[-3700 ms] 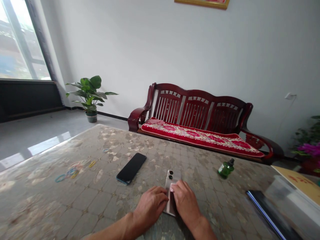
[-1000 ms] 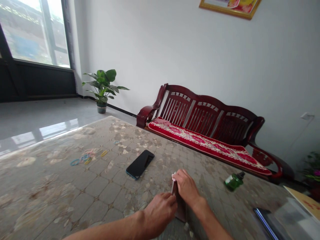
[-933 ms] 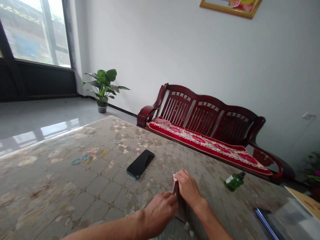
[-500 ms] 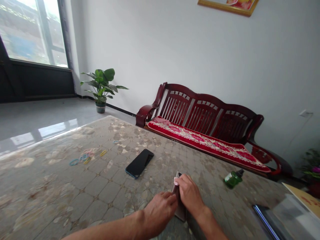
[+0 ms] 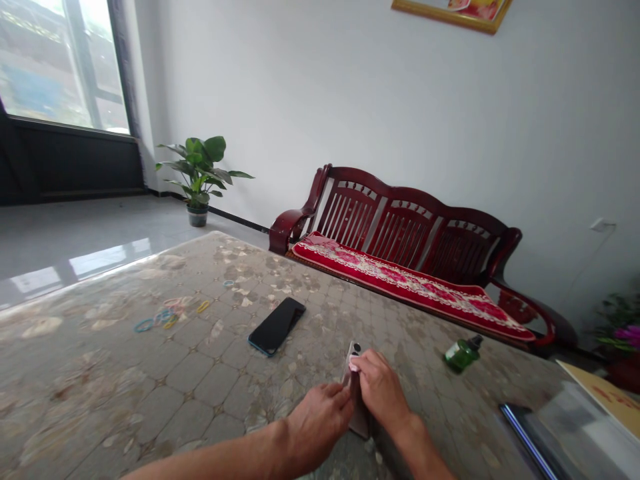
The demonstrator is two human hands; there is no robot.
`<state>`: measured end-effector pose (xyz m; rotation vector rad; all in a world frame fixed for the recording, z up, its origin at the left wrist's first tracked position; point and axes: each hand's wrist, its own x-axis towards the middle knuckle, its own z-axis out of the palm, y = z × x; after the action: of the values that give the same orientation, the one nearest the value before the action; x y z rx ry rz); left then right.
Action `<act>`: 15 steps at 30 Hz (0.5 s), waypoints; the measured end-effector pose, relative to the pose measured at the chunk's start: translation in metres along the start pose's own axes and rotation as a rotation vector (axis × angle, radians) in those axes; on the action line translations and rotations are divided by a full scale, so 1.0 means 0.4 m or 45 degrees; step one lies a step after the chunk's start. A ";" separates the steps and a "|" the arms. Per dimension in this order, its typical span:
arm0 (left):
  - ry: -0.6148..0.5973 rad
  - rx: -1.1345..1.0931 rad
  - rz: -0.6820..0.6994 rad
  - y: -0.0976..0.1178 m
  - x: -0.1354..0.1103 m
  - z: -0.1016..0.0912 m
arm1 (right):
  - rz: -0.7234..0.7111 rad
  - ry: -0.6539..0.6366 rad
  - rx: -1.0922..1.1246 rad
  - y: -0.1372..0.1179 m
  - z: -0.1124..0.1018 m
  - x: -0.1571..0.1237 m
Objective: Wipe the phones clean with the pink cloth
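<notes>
A pale phone (image 5: 352, 352) with its back camera showing is tipped up on its edge on the patterned table (image 5: 100, 373). My right hand (image 5: 383, 393) is closed over its top and right side, with something small and white under the fingertips. My left hand (image 5: 320, 420) pinches the phone's left edge lower down. Most of the phone is hidden by both hands.
A black phone (image 5: 277, 325) lies face up to the left. Coloured rubber bands (image 5: 161, 317) are scattered further left. A small green bottle (image 5: 461, 353) stands to the right, a dark tablet (image 5: 537, 443) and a yellow box (image 5: 607, 393) near the right edge. A red bench (image 5: 400, 247) stands behind the table.
The pale phone, lying flat under both hands at first, was raised onto its edge. Over the last second it has tilted back a little and its camera end shows again.
</notes>
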<state>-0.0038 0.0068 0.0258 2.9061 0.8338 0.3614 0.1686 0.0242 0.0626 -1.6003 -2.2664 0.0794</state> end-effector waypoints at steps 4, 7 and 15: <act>0.022 -0.043 -0.017 -0.003 0.001 0.009 | 0.039 -0.003 -0.032 -0.005 -0.002 0.007; 0.036 -0.053 -0.043 -0.002 0.003 0.012 | -0.045 -0.065 0.032 -0.019 -0.006 -0.014; 0.047 -0.065 -0.018 0.004 0.001 -0.012 | 0.009 0.009 0.015 0.033 -0.002 -0.001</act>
<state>-0.0039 0.0057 0.0309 2.8536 0.8373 0.4296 0.1812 0.0282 0.0600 -1.6002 -2.2510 0.0886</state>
